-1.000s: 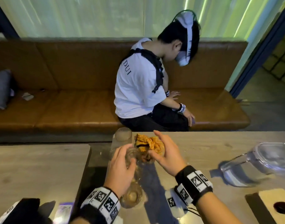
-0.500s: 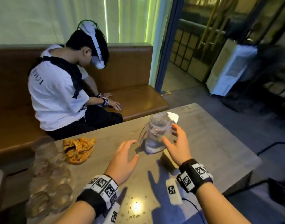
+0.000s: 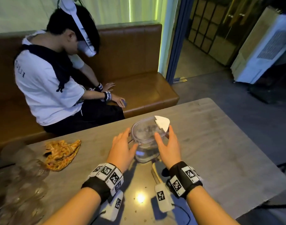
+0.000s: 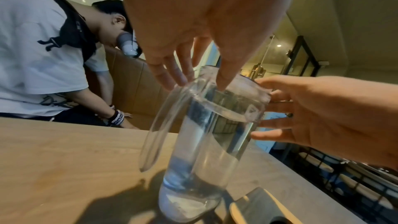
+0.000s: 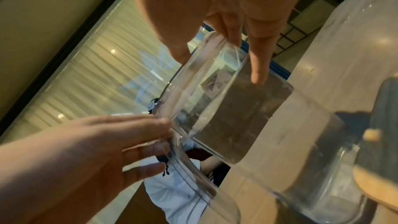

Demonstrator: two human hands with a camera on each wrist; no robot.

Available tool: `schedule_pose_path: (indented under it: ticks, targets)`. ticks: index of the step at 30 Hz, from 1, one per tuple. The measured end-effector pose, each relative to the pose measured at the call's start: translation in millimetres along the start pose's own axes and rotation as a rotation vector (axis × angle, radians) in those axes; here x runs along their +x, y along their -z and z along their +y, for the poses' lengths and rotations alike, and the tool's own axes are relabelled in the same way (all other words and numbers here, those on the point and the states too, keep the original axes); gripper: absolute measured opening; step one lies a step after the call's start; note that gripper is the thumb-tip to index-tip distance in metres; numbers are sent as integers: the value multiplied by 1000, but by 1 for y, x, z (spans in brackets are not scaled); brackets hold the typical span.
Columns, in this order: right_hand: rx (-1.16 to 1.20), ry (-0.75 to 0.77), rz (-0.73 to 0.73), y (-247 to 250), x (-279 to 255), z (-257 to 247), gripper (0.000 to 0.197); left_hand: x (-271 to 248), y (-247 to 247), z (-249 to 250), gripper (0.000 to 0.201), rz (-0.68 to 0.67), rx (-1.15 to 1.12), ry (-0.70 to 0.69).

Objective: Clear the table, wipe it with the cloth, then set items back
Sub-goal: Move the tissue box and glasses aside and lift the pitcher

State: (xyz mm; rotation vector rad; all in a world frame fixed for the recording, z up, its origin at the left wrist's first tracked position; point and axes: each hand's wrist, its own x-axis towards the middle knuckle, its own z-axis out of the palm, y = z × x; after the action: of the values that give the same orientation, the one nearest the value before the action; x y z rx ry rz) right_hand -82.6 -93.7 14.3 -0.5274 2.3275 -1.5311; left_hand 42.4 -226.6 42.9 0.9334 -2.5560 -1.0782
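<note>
Between both hands (image 3: 122, 148), water pitcher (image 3: 147, 143)

Only the letters "DUI" can be read, printed on the seated person's white shirt (image 3: 41, 82), at nine o'clock.

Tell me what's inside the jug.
The jug holds clear water, roughly two-thirds full in the left wrist view. Nothing else shows in it; both hands cover parts of its wall.
</note>
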Motion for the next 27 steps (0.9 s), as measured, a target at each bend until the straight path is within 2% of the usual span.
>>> schedule_pose_path:
  ticks: [3, 6, 8, 10, 12, 15, 17, 18, 20, 22, 25, 27]
  targets:
    - [35, 16, -68, 1, 17, 1, 59, -3, 3, -4, 42, 26, 53, 34]
    - [27, -20, -169, -3, 34, 1, 69, -9, 8, -4, 25, 28, -43, 63]
    - [49, -24, -210, -6, 36, -2, 66, -13, 14, -3, 16, -10, -100, 41]
    - [94, 7, -183, -8, 24, -10, 64, -16, 22, -8, 11, -91, -142, 6]
    - [123, 41, -152, -9, -1, -17, 73, -17, 29, -16, 22, -204, -145, -41]
    - [108, 92, -213, -16, -30, -25, 108, -11, 41, -27, 39, -356, -78, -82]
    - [14, 101, -196, -25, -32, -24, 128, 3, 50, -30, 38, -391, 24, -103]
    - [-33, 101, -173, -30, -30, -23, 133, 12, 54, -29, 35, -363, 62, -119]
    - [-74, 76, -139, -38, -30, -25, 138, 33, 58, -25, 26, -252, 34, -121]
    - [-76, 36, -92, -47, -31, -28, 138, 58, 54, -18, 33, -180, -53, -91]
    - [-58, -5, 3, -59, -32, -26, 131, 90, 38, -4, 56, -234, -136, -3]
    - [-17, -20, 26, -63, -31, -22, 128, 104, 23, 3, 62, -323, -173, -16]
